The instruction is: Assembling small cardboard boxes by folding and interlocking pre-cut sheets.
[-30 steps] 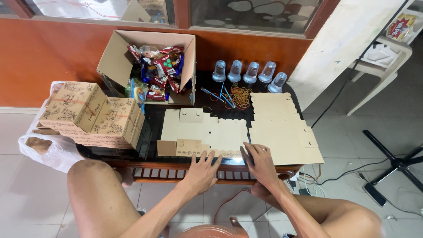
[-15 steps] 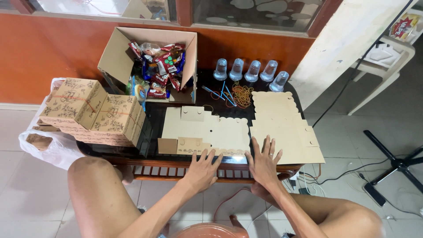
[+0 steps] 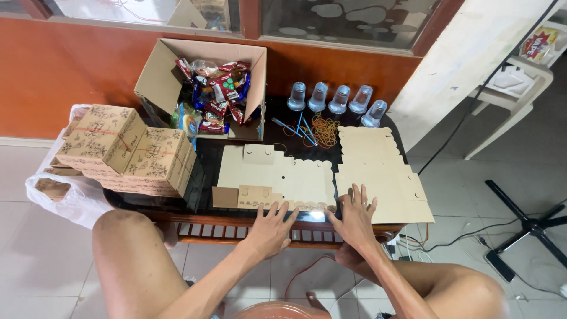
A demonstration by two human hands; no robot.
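A flat, unfolded tan cardboard box blank [image 3: 277, 177] lies on the dark glass table [image 3: 204, 177] in front of me. My left hand [image 3: 270, 227] rests at the table's near edge, fingers spread, fingertips on the blank's lower edge. My right hand [image 3: 354, 218] lies beside it, fingers apart, touching the near corner of a stack of flat blanks [image 3: 378, 171] on the right. Neither hand holds anything.
An open carton [image 3: 162, 80] of snack packets stands at the back left. Folded printed boxes [image 3: 127, 150] are piled at the left over a white plastic bag [image 3: 59, 195]. Several upturned plastic cups [image 3: 331, 97], rubber bands [image 3: 323, 130] and pens lie at the back. Cables run across the floor on the right.
Both hands have drawn slightly back toward the near edge of the table; the right hand's fingers spread wider over the blanks' corner. The blanks have hardly shifted.
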